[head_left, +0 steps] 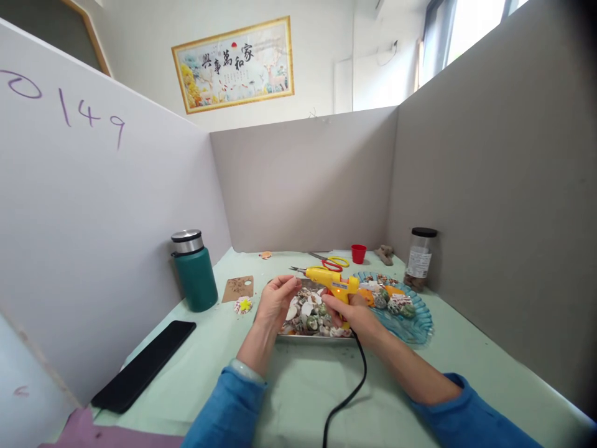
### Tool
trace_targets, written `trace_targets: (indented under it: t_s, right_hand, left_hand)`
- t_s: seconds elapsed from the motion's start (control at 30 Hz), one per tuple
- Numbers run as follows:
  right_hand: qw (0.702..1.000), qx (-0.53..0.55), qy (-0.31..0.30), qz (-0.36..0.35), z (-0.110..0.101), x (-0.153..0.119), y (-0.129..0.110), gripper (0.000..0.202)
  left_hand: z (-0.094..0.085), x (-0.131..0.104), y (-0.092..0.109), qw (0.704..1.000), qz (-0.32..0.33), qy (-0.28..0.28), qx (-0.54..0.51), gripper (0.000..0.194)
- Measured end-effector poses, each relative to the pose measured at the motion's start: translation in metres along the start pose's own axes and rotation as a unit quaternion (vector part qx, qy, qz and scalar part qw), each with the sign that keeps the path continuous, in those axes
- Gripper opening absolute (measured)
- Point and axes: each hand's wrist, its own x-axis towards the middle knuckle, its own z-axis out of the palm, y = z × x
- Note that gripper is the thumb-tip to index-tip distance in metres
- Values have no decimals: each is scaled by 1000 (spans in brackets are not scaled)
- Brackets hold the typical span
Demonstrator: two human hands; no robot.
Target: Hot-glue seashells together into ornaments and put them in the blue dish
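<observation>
My right hand [351, 311] is wrapped round the handle of a yellow glue gun [329, 279], whose nozzle points left and whose black cord hangs down over the table. Left of it, my left hand [278, 301] is raised with thumb and fingertips pinched together near the nozzle. Whatever lies between those fingertips is too small to make out. Below both hands sits a metal tray [317, 340] full of shells. A blue scalloped plate [422, 323] with shells and orange pieces is right of my right hand.
A green bottle [196, 280] and black phone-like slab [147, 364] are at left. Near the tray lie a brown card [237, 289] and a shell flower [243, 305]. Scissors [332, 261], a red cup [359, 253] and a lidded jar [420, 261] stand farther back. Grey panels [303, 186] enclose the table.
</observation>
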Motion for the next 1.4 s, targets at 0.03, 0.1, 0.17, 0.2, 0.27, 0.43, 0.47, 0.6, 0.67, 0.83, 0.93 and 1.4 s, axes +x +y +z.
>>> trace_targets:
  t_s: [0.03, 0.1, 0.17, 0.2, 0.27, 0.43, 0.47, 0.6, 0.67, 0.83, 0.93, 1.4]
  right_hand:
    - [1000, -5, -3, 3, 0, 0, 1, 28]
    - [1000, -12, -11, 6, 0, 0, 3, 28]
    - [1000, -16, -20, 10, 0, 0, 5, 28]
    - [999, -17, -24, 13, 0, 0, 6, 28]
    - [999, -16, -28, 16, 0, 0, 8, 29]
    - [1000, -10, -17, 11, 0, 1, 12, 31]
    - [1000, -7, -14, 10, 0, 2, 13, 31]
    - [1000, 1, -3, 5, 0, 2, 12, 32]
    - [1000, 0, -6, 5, 0, 1, 11, 31]
    - [1000, -18, -18, 17, 0, 0, 7, 30]
    - [999, -28, -28, 31, 0, -1, 7, 31]
    - [1000, -5, -10, 8, 0, 0, 9, 28]
  left_hand:
    - [-1, 0, 0, 1000, -2, -2, -1, 28]
    - [-3, -1, 0, 1000, -7, -7, 0, 27]
    - [-5, -2, 0, 1000, -11, -12, -1, 27]
    - [-5, -2, -1, 1000, -14, -12, -3, 27]
    - [-7, -2, -2, 1000, -20, -8, -11, 26]
    - [-11, -1, -7, 999, -27, -16, -19, 24]
    - [-12, -1, -7, 999, -25, -21, -17, 24]
    - [-12, -1, -7, 999, -17, -28, -6, 22]
    - [-11, -2, -7, 1000, -14, -27, -5, 23]
    - [-7, -2, -5, 1000, -2, -6, 0, 26]
    - [-7, -2, -3, 1000, 5, 6, -3, 28]
    - [-5, -5, -2, 1000, -6, -28, -5, 26]
